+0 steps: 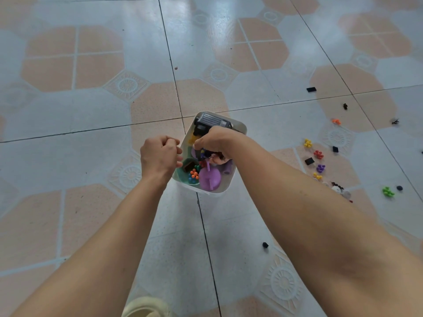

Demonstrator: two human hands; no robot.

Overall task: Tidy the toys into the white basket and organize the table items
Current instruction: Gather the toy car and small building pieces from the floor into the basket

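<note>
A white basket [239,125] stands on the tiled floor in the middle of the view. Inside it lie a dark grey toy truck [211,121], a purple plastic piece [210,178], a purple tube [227,168] and a cluster of coloured beads [194,174]. My right hand [216,141] hovers over the basket's middle, fingers curled around a small handful of dark and purple toy pieces [206,154]. My left hand [160,154] is at the basket's left rim, fingers curled; whether it grips the rim is unclear.
Small toys are scattered on the floor to the right: yellow [307,143], red [318,154], purple [320,168], green [387,192] and orange [336,121] bead clusters, black tiles [311,89] and a small doll [337,186]. A black bit [265,245] lies nearer me. A pale slipper [146,307] is at the bottom edge.
</note>
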